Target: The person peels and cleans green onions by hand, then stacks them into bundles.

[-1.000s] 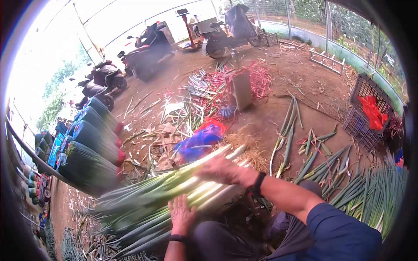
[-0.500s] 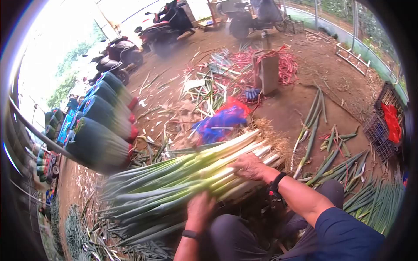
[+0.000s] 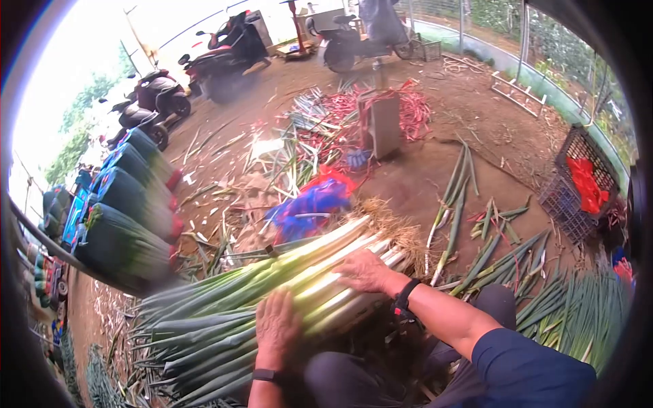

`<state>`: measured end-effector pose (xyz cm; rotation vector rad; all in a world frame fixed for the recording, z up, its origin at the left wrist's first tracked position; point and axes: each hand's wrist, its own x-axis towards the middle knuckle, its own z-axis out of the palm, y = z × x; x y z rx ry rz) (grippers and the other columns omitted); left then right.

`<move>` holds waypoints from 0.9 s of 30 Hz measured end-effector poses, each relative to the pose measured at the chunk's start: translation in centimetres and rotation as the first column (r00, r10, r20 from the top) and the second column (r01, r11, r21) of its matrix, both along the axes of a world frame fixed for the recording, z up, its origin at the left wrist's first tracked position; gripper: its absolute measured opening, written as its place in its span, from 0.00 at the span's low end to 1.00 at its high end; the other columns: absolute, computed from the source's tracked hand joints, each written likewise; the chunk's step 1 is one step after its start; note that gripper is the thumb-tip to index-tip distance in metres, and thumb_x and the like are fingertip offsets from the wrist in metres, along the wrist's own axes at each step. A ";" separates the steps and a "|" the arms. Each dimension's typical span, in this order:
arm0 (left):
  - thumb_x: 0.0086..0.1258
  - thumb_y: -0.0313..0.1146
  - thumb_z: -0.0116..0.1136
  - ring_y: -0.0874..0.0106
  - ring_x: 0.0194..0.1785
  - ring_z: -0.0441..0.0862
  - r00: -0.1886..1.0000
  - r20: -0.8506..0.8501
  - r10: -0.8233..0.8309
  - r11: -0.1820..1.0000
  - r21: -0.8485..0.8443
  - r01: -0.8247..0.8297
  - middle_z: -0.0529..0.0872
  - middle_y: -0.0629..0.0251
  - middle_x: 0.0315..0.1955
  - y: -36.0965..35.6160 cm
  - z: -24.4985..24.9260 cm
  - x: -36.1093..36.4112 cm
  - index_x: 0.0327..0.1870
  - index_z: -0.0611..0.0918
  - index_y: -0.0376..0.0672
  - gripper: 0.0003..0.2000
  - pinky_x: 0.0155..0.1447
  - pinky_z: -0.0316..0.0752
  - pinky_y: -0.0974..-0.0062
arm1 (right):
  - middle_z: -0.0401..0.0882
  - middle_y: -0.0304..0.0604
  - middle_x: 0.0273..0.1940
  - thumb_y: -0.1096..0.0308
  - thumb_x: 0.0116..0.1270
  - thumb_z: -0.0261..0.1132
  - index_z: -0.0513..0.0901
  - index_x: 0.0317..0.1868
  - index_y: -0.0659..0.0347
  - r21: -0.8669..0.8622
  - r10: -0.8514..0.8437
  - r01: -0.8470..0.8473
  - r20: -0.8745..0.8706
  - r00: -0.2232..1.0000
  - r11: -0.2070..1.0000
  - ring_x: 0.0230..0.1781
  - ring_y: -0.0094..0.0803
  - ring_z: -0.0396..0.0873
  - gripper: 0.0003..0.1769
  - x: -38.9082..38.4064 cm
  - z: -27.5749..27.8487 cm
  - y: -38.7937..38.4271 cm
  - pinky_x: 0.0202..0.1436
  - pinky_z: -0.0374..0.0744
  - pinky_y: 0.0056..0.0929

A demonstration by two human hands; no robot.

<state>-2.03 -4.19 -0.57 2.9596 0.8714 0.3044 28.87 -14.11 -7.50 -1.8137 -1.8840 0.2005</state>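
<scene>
A large pile of long green onions (image 3: 224, 309) lies in front of my knees, green leaves to the left and white stalks with brown roots (image 3: 401, 238) to the right. My left hand (image 3: 277, 323) rests on the near side of the leaves with fingers stretched out. On the white stalks lies my right hand (image 3: 364, 270), its fingers extended flat across them. What supports the pile is mostly hidden beneath it. Just beyond the stalks are blue and red plastic netting or bags (image 3: 309, 211).
Bundled green onions (image 3: 126, 234) stand at the left. Loose onions (image 3: 571, 316) and a black crate (image 3: 578, 183) with red material are at the right. Ahead, red ties (image 3: 408, 112) surround an upright block (image 3: 384, 126). Scooters (image 3: 224, 64) are parked behind.
My left hand has moved up and left from the pile's near edge and now lies flat on the leaves. My right hand stays on the white stalks. The view has shifted to the right.
</scene>
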 end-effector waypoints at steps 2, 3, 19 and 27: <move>0.70 0.42 0.63 0.57 0.77 0.68 1.000 0.009 -0.008 1.000 0.005 0.008 0.75 0.57 0.73 0.4 -0.4 0.0 0.73 0.75 0.43 0.30 0.82 0.56 0.55 | 0.86 0.43 0.47 0.50 0.70 0.67 0.89 0.55 0.43 0.082 0.010 -0.010 -0.004 1.000 0.997 0.52 0.45 0.82 0.17 1.7 -0.6 -0.6 0.60 0.76 0.47; 0.70 0.42 0.63 0.58 0.77 0.68 1.000 0.003 -0.015 1.000 0.015 0.015 0.75 0.57 0.74 0.4 -0.4 -0.1 0.73 0.75 0.43 0.30 0.82 0.56 0.56 | 0.86 0.43 0.47 0.53 0.70 0.67 0.89 0.55 0.44 0.128 -0.001 -0.005 0.053 0.999 0.992 0.51 0.46 0.82 0.16 3.5 -1.2 -1.3 0.58 0.77 0.46; 0.70 0.42 0.64 0.58 0.77 0.69 1.000 0.018 -0.015 1.000 -0.007 0.016 0.76 0.58 0.72 0.5 -0.5 -0.4 0.72 0.76 0.43 0.29 0.81 0.56 0.55 | 0.83 0.44 0.41 0.64 0.68 0.68 0.86 0.40 0.56 0.189 -0.244 0.227 0.072 0.967 0.955 0.48 0.44 0.83 0.06 9.4 0.2 -5.8 0.54 0.82 0.40; 0.71 0.42 0.63 0.57 0.77 0.69 1.000 0.011 -0.017 1.000 -0.023 0.017 0.76 0.58 0.72 0.5 -0.7 -0.3 0.72 0.76 0.43 0.29 0.81 0.56 0.55 | 0.84 0.46 0.39 0.61 0.66 0.69 0.84 0.36 0.56 0.140 -0.301 0.274 0.244 0.922 0.952 0.46 0.47 0.83 0.08 11.4 0.7 -6.3 0.56 0.78 0.46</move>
